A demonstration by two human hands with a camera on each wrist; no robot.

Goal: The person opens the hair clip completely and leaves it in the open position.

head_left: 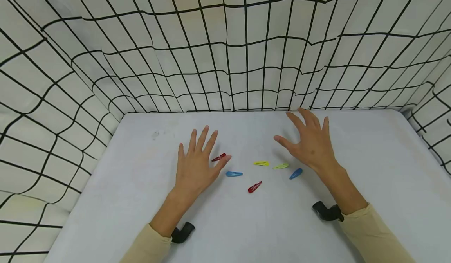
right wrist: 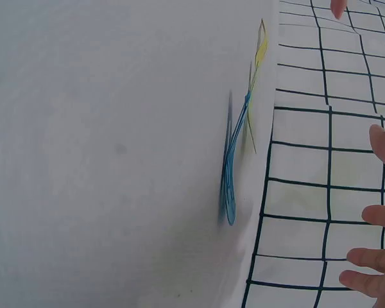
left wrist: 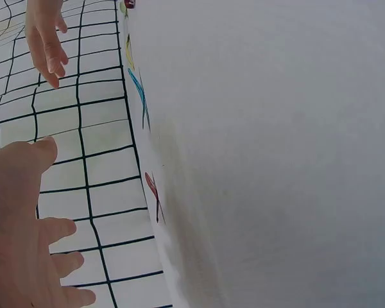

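Note:
Several snap hair clips are scattered on the white table. In the head view, a red clip (head_left: 219, 157) lies beside the thumb of my left hand (head_left: 197, 168), which hovers with its fingers spread. Nearby are a blue clip (head_left: 234, 173), a second red clip (head_left: 255, 186) and a yellow clip (head_left: 261, 163). My right hand (head_left: 312, 143) is held above the table at the right, fingers apart and holding nothing. Closest to it are another blue clip (head_left: 296, 173) and a yellow-green clip (head_left: 280, 166). The right wrist view shows that blue clip (right wrist: 230, 173) up close.
White walls with a black grid (head_left: 229, 44) enclose the table's back and sides. The table (head_left: 267, 224) has rounded far corners. A black wrist mount (head_left: 183, 232) sits under the left sleeve, and another black mount (head_left: 327, 211) under the right.

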